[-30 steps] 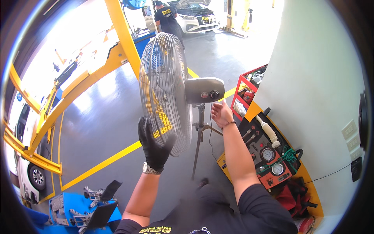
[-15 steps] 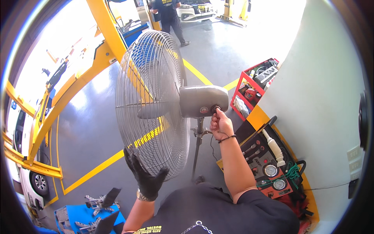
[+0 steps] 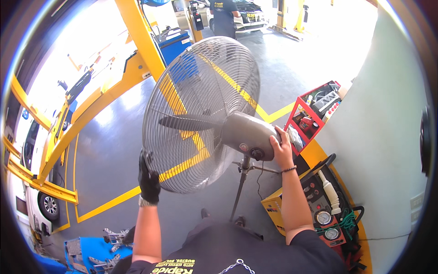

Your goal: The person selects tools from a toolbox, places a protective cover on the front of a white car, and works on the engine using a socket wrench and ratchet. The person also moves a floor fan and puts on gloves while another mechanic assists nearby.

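A large pedestal fan stands in front of me, its round wire cage turned to the far left. Dark blades show through the wires. My left hand, in a black glove, grips the near left rim of the cage. Bare, with a dark bracelet at the wrist, my right hand holds the rear end of the grey motor housing, its fingers over the top edge. Beside that hand, on the housing's back, is a black round knob, which I am not touching. The fan's pole runs down to the floor.
To the right stand a red tool cart and a machine with gauges by the wall. Yellow lift posts rise at left. A blue bench with metal clamps sits lower left. Another person stands far off near a car.
My right hand has left the knob and moved onto the rear of the housing. The fan has swung round, its housing now pointing nearer to me; my left hand still holds the cage.
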`<action>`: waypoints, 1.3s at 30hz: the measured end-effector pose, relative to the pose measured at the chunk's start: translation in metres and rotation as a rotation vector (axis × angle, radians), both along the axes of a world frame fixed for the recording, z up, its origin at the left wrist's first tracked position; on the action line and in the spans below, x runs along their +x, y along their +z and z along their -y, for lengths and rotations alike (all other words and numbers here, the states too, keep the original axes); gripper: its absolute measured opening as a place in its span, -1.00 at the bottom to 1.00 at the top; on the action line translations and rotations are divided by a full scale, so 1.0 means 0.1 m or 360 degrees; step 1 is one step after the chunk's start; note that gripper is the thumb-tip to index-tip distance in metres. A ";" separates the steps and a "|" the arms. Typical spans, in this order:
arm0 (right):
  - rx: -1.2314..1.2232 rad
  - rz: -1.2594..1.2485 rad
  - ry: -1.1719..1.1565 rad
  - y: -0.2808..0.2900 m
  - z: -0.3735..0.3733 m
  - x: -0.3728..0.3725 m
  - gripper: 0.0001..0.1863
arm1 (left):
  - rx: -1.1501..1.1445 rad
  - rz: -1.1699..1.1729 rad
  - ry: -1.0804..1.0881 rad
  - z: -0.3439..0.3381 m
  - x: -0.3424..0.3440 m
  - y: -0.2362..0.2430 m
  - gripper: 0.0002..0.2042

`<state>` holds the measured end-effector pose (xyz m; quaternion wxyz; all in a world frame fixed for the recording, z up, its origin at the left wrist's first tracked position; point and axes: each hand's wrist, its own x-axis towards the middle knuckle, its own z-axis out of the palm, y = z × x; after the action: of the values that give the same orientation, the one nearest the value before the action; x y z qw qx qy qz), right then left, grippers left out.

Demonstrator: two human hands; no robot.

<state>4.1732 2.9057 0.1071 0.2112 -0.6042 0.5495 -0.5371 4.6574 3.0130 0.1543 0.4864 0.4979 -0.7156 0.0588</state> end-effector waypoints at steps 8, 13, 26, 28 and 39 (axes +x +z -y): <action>-0.0072 -0.0355 -0.0639 -0.03 -0.61 0.82 -0.18 | 0.0559 -0.0884 -0.0489 2.55 0.57 -0.29 -0.52; 0.0089 -0.0327 -0.0883 0.09 -0.66 1.32 -0.10 | 0.0641 -0.1313 -0.0857 3.79 0.50 -0.49 -0.55; 0.1380 0.0479 -0.0914 -2.17 -4.25 0.58 -0.55 | 0.0076 -0.0107 -0.0228 1.39 -1.20 -0.50 -0.50; 0.1831 0.0464 -0.1373 -2.78 -5.17 0.28 -0.55 | 0.1191 -0.1311 -0.0873 0.87 -2.07 -0.49 -0.45; 0.1747 0.0391 -0.2243 -4.18 -6.55 -3.13 -0.61 | 0.0754 0.0143 -0.0203 2.16 -2.63 -0.86 -0.26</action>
<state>3.8602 3.5607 -0.3113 0.1491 0.1202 0.9450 -0.2650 4.3945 2.7974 0.0678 0.3267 0.5487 -0.7603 -0.1193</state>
